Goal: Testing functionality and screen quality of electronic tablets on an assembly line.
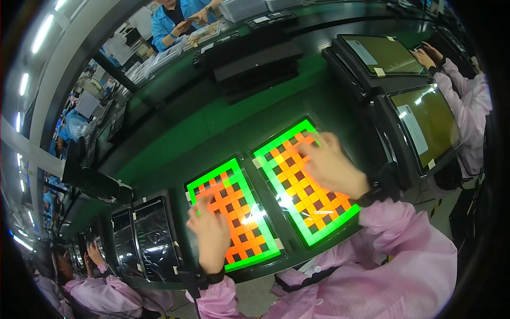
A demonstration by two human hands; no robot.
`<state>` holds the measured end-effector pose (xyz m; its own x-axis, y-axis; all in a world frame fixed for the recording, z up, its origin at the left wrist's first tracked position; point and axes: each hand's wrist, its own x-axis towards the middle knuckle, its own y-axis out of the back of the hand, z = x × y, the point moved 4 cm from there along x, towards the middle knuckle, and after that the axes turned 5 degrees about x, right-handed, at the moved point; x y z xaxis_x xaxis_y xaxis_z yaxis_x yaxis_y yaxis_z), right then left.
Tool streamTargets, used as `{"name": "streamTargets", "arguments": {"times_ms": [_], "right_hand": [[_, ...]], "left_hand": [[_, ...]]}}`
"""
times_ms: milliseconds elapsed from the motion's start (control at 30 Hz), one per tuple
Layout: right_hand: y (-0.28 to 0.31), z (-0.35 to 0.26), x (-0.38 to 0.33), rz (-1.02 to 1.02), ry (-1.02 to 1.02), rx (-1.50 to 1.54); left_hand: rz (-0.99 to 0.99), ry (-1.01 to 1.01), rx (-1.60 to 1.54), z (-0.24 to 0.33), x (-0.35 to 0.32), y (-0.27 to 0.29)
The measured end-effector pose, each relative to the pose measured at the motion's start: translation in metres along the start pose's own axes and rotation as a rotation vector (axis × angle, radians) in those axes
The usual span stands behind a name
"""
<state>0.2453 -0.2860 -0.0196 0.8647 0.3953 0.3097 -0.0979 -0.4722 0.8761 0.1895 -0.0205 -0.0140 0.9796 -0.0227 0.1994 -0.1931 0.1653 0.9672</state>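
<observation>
Two lit tablet screens lie side by side on the green bench, each showing a green border around a grid of orange and dark squares. Over the left tablet [244, 223] is my left hand [209, 234], fingers apart and bent toward the upper left of its screen, holding nothing. My right hand [334, 167] reaches across the upper right part of the right tablet [297, 186], its fingers spread and curved at the glass, a little blurred. Whether the fingertips touch either screen I cannot tell. Pale tape tabs stick to the tablets' edges.
Dark tablets [151, 239] lie to the left, near a co-worker's hands [95, 255]. At right, tablets with olive screens [425, 125] rest on black stacks beside another person in pink. A black box [255, 64] stands behind; across the bench, a person in blue [164, 32] handles something.
</observation>
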Motion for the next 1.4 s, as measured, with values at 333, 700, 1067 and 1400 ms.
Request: {"name": "streamTargets", "arguments": {"times_ms": [333,700,1067,1400], "right_hand": [[-0.014,-0.036,-0.015,-0.060,0.217,0.052],[-0.003,-0.043,-0.037,-0.131,0.172,0.093],[0.012,-0.035,-0.063,-0.116,0.025,0.246],[0.034,-0.003,-0.088,0.028,-0.156,0.142]], "left_hand": [[-0.091,-0.150,-0.153,0.038,-0.009,-0.005],[-0.020,-0.184,-0.115,0.041,-0.040,-0.001],[0.050,-0.113,-0.123,0.024,-0.075,-0.004],[0.100,0.186,0.017,-0.009,-0.099,0.013]]}}
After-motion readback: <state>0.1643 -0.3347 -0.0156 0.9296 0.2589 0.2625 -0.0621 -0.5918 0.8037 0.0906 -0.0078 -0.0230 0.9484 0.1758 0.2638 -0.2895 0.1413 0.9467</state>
